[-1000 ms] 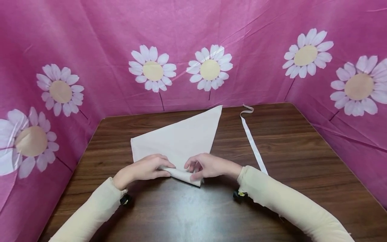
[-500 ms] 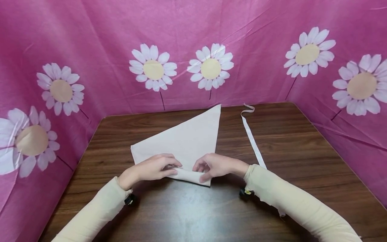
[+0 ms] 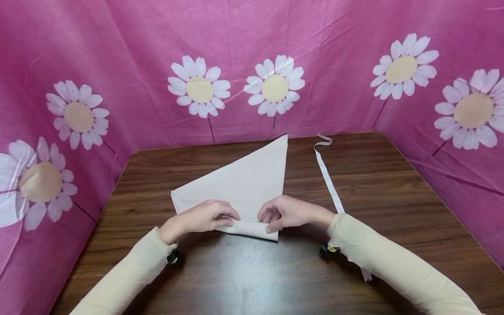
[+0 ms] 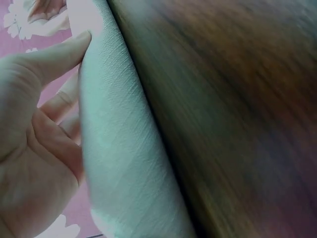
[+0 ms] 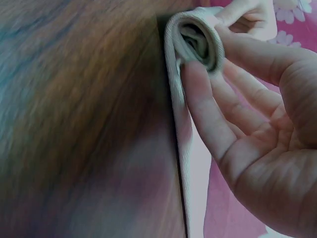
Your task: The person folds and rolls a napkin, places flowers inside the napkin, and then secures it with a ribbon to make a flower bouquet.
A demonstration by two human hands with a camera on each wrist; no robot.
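Observation:
A cream cloth (image 3: 244, 175) lies on the table, its near edge wound into a roll (image 3: 252, 228). My left hand (image 3: 206, 216) grips the left part of the roll, thumb on the near side and fingers over the top. At the right part, my right hand (image 3: 289, 213) pinches the roll between thumb and fingers. The right wrist view shows the roll's spiral end (image 5: 195, 44) with the fingers curled around it. In the left wrist view the thumb presses against the rolled cloth (image 4: 124, 134). The flat part of the cloth spreads behind both hands to a pointed far corner.
A narrow white ribbon (image 3: 328, 177) lies on the brown wooden table (image 3: 378, 175) right of the cloth, passing under the right sleeve (image 3: 378, 249). Pink fabric (image 3: 236, 35) printed with daisies hangs around the back and sides.
Both hands have moved slightly right along with the roll. The cloth has turned a little, its left corner coming nearer and the roll lying more level across the view.

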